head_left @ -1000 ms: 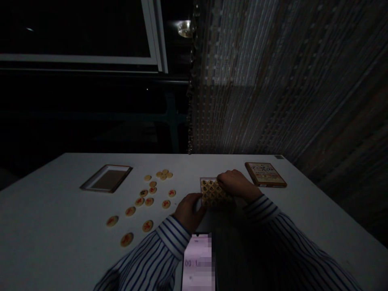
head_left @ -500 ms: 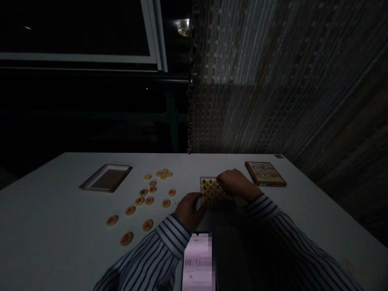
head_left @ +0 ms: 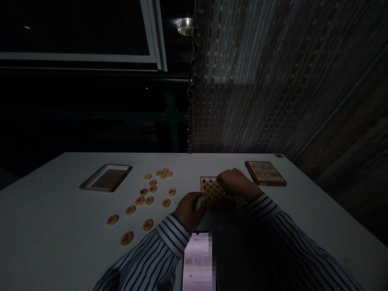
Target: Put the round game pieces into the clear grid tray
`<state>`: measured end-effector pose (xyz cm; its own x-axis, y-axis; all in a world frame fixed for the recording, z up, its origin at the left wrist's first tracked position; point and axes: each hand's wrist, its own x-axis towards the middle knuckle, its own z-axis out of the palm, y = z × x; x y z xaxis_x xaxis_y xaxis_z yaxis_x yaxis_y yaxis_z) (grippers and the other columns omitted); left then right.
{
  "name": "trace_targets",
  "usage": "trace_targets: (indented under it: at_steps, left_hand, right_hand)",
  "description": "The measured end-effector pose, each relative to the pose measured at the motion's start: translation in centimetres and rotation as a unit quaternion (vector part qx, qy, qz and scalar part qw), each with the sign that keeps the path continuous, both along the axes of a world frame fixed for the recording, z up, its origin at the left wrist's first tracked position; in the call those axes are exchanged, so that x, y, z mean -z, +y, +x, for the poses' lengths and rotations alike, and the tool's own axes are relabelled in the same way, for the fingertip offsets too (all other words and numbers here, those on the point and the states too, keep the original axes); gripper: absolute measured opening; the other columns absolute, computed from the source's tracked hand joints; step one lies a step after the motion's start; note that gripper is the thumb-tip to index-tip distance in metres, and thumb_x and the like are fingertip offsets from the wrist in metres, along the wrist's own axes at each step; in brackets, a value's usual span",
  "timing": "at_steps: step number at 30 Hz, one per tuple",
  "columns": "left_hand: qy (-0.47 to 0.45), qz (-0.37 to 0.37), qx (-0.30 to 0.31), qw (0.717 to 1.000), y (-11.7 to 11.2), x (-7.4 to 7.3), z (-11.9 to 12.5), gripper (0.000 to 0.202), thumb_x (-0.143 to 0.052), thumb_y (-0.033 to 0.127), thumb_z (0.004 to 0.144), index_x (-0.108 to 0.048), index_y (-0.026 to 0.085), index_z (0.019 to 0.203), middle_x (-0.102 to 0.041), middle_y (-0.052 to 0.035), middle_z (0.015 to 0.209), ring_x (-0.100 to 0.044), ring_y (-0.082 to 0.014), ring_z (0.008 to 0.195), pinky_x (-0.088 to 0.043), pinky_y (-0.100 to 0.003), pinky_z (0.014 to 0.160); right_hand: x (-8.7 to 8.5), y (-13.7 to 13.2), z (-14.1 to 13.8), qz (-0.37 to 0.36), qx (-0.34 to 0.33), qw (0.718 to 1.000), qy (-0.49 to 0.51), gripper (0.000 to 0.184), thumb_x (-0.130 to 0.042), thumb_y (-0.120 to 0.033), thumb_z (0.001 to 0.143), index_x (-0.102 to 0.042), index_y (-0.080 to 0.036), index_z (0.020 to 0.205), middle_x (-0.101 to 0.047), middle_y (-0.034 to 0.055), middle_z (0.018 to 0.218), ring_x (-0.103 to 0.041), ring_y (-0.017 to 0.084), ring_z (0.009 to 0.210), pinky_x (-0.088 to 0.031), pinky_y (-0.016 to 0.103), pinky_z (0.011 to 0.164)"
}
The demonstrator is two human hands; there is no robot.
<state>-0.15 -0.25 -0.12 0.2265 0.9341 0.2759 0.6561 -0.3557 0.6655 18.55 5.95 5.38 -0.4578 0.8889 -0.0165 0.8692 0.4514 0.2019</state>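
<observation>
A shallow box (head_left: 201, 182) stands in front of me, holding rows of round Chinese chess pieces (head_left: 210, 189) with dark characters. My left hand (head_left: 188, 211) grips the box's near left side between thumb and fingers. Over its far right corner, my right hand (head_left: 235, 182) is closed with fingers pointing down among the pieces; whatever is under the fingertips is hidden. Loose chess pieces (head_left: 148, 200) lie scattered left of the box, most with red characters and several at the back showing plain faces. The box's right part is in shadow.
An open shallow box part (head_left: 121, 178) lies at the back left of the white table (head_left: 60, 218). A printed closed box (head_left: 266, 173) lies at the back right. A lit phone (head_left: 197, 246) with a timer is near me. Behind the table hangs a string curtain (head_left: 242, 101).
Both hands and the pieces stay practically where they were. Only the phone's timer reading looks different.
</observation>
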Motion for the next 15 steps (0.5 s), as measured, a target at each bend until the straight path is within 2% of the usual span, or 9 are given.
trace_targets:
  at_steps: [15]
  left_hand:
    - [-0.004, 0.008, -0.001, 1.0, 0.01, 0.18, -0.07, 0.029, -0.055, 0.02, 0.069, -0.058, 0.015, 0.097, -0.063, -0.0088, 0.096, -0.057, -0.0195, 0.091, -0.046, -0.035, 0.08]
  right_hand:
    - [-0.09, 0.13, -0.04, -0.011, 0.003, 1.0, -0.017, 0.026, -0.038, -0.024, 0.081, -0.062, -0.015, 0.085, -0.065, 0.0126, 0.087, -0.06, 0.023, 0.08, -0.04, 0.032, 0.067]
